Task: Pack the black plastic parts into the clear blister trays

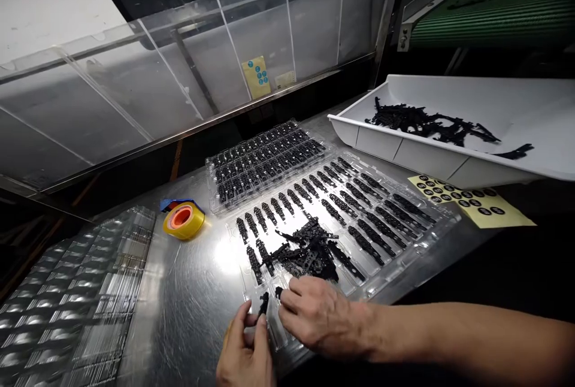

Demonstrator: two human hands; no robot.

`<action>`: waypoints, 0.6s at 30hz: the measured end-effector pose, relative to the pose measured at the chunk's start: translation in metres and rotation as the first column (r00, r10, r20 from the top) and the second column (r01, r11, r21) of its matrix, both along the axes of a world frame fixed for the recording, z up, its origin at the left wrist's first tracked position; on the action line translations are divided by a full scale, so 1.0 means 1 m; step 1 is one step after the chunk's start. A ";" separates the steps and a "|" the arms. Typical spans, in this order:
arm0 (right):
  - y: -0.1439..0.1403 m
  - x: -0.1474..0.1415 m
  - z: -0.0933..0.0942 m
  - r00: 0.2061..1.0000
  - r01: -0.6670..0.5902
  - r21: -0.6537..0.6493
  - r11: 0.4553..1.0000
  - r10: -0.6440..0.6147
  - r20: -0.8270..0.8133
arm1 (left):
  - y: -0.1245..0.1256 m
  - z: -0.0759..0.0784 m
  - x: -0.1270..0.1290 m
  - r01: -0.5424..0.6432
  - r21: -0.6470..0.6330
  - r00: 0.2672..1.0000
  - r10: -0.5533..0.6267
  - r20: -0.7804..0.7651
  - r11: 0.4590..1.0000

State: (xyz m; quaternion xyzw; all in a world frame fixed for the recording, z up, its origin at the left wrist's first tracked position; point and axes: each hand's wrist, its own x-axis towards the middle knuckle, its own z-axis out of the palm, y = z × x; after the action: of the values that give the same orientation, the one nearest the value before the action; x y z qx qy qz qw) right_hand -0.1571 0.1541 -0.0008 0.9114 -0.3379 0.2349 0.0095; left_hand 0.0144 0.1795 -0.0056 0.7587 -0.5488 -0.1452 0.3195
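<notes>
My left hand [246, 348] pinches a small black plastic part [264, 302] between thumb and fingers at the near left corner of a clear blister tray [371, 291]. Beside it, my right hand [317, 315] is closed, palm down. The tip of another black plastic part [279, 292] shows at its fingertips; the rest is hidden. Just beyond the right hand lies a loose heap of black parts [312, 249] on top of the tray. Rows of similar slim black parts [368, 245] lie in the tray's pockets around the heap.
Behind sits a filled clear tray stack [265, 162]. A white bin [381, 144] with loose black parts stands back right, near a yellow sticker sheet [476, 201]. Yellow tape [184, 221] lies left on the metal table [179, 303], beside stacked clear trays [81, 291].
</notes>
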 end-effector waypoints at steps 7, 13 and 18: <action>0.000 -0.005 0.003 0.999 0.002 0.296 0.955 0.010 -0.036 | -0.005 0.003 -0.024 0.025 0.142 0.831 -0.100 0.547 0.990; -0.011 -0.008 -0.002 1.000 -0.003 0.295 0.956 0.011 -0.026 | -0.008 -0.013 0.016 0.334 0.094 0.892 -0.347 0.291 0.938; -0.005 -0.002 0.000 1.000 0.005 0.279 0.960 -0.005 -0.003 | -0.009 -0.025 0.028 0.381 -0.055 0.886 -0.348 0.307 0.923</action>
State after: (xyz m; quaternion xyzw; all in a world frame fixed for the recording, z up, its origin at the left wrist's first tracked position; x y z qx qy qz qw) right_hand -0.1590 0.1495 -0.0010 0.9030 -0.3699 0.1841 -0.1182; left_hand 0.0423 0.1709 -0.0309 0.6356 -0.7299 -0.0578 0.2446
